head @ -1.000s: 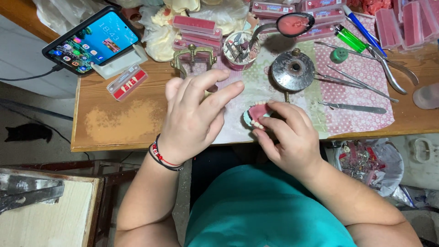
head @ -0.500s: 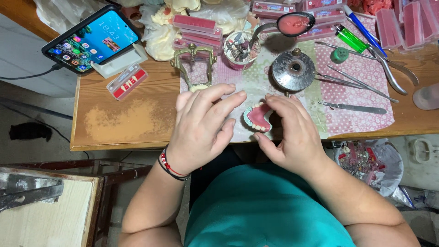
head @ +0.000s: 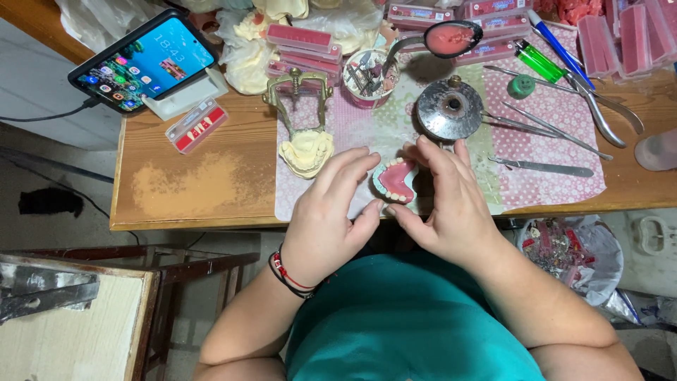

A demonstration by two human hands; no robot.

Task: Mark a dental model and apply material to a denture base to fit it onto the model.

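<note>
A pink wax denture (head: 396, 182) with a row of white teeth is held above the front edge of the wooden table (head: 190, 190). My right hand (head: 444, 204) grips it from the right side, fingers curled over its back. My left hand (head: 328, 215) touches it from the left with fingertips and thumb. Just left of my hands a brass articulator (head: 300, 95) stands on the patterned mat (head: 451, 152) with a cream plaster cast (head: 307, 152) in it.
A round metal dish (head: 449, 109), a spoon of pink wax (head: 451, 39), metal hand tools (head: 557, 130), a green lighter (head: 537, 61), boxes of pink wax sheets (head: 300, 39) and a propped tablet (head: 144, 60) fill the table. A bin (head: 568, 257) sits below right.
Both hands have moved up and apart a little, turning the denture so its pink base and tooth row now face the camera. The left hand has opened its fingers over it.
</note>
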